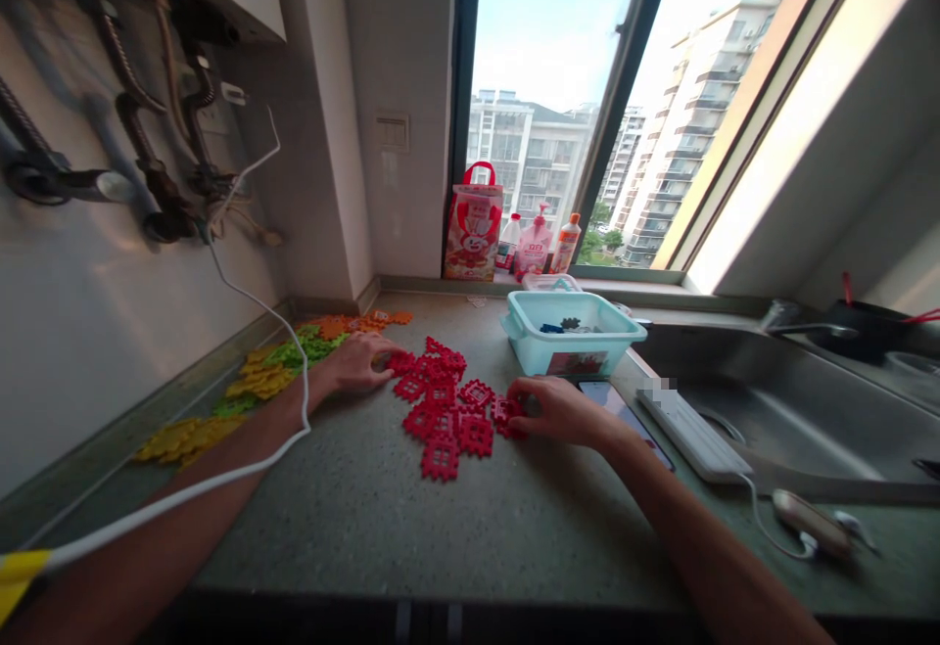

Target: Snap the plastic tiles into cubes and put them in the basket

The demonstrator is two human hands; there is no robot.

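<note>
Red plastic interlocking building pieces point(442, 393), square with toothed edges and cut-out middles, lie in a loose, overlapping pile on the counter. At the pile's left edge, my left hand point(358, 363) has its thumb and fingers curled around a red piece point(400, 362). Across the pile, the fingers of my right hand point(559, 408) close on another red piece point(503, 414); part of it is hidden by them. Beside my left forearm are heaps of green pieces point(314, 344), yellow pieces point(260, 374) and orange pieces point(382, 319).
Behind my right hand stands a light-blue plastic tub point(573, 332) with dark and grey pieces inside. A phone point(632, 425), a white power strip point(697, 435) and a steel sink point(793, 410) are on the right. A white cable point(242, 469) crosses above my left forearm.
</note>
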